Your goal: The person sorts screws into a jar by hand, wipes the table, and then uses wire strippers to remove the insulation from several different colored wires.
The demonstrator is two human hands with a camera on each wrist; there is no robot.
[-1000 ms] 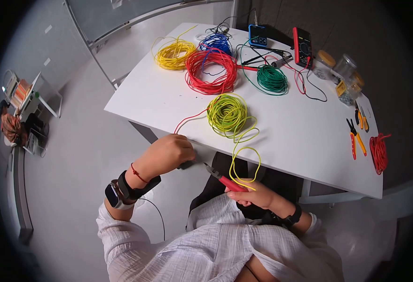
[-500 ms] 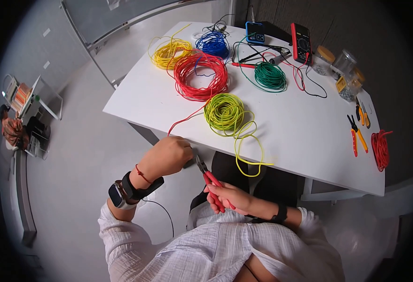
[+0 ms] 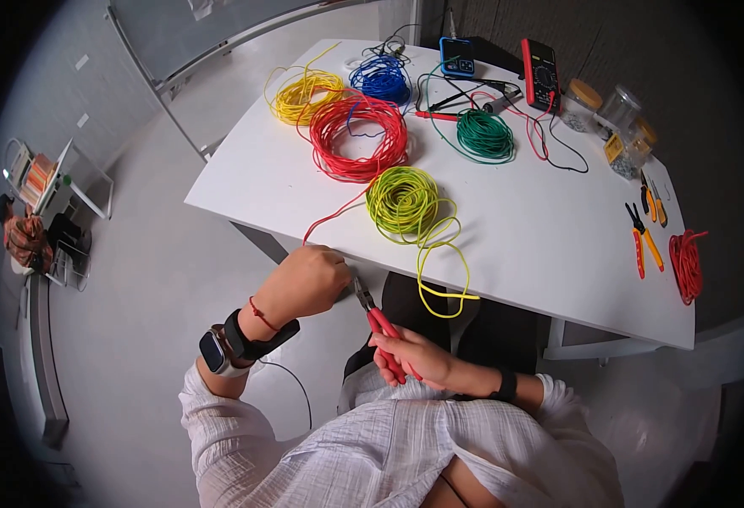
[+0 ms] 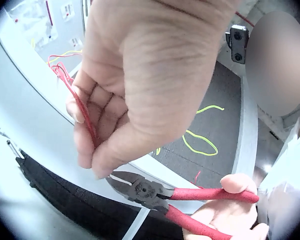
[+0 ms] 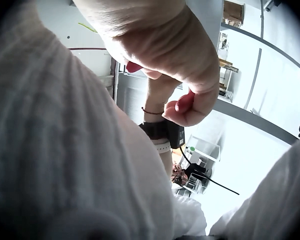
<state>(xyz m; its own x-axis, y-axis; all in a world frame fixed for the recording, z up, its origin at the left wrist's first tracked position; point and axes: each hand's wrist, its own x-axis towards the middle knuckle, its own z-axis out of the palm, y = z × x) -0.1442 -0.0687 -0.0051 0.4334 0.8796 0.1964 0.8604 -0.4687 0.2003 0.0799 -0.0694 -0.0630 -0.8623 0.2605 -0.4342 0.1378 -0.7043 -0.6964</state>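
Note:
Near the table's front edge, my left hand (image 3: 308, 279) pinches the red wire (image 4: 80, 102) between thumb and fingers. The wire runs back to the red coil (image 3: 328, 161) on the table. My right hand (image 3: 414, 357) grips red-handled pliers (image 3: 380, 322); in the left wrist view the pliers' jaws are parted, just below my left fingertips. The right wrist view shows the right hand (image 5: 165, 55) curled round the handles, the jaws hidden. A yellow-green coil (image 3: 401, 201) lies beside the red wire, its loose end over the table's edge.
On the white table (image 3: 524, 245) are yellow (image 3: 307, 97), blue (image 3: 380, 80) and green (image 3: 485, 135) coils, a red multimeter (image 3: 540, 76), jars (image 3: 581, 106), yellow-handled tools (image 3: 644, 245) and a small red coil (image 3: 685, 269). A person (image 3: 26, 237) sits at the far left.
My right hand has turned the pliers upward and brought their tips close to my left hand; the handles have spread. The yellow-green loose end no longer lies over my right hand.

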